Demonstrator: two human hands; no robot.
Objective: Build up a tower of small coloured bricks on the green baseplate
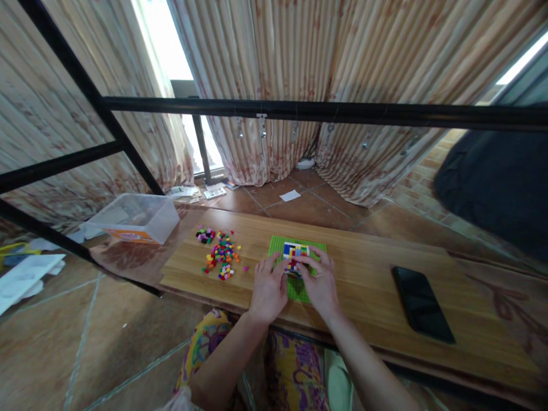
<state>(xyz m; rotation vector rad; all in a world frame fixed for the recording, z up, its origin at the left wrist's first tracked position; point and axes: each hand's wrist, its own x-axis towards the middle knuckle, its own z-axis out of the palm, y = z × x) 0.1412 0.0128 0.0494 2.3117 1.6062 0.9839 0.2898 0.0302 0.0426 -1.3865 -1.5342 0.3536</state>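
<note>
A small block build (295,250) of white, blue, red and yellow toy bricks stands on a green studded baseplate (299,292) on the wooden board. My left hand (270,287) grips its left side, fingers curled with the thumb at the front. From the right, my right hand (319,281) closes on the same build, its thumb and fingertips near the front face. Whether a loose brick sits between the fingertips is too small to tell. The hands hide the lower part of the build.
Loose coloured bricks (223,251) lie in a pile left of the baseplate. Behind them stands a clear plastic box (143,217). A black phone (423,303) rests at the right of the wooden board (359,274). A black metal bar (299,108) crosses beyond the board, before curtains.
</note>
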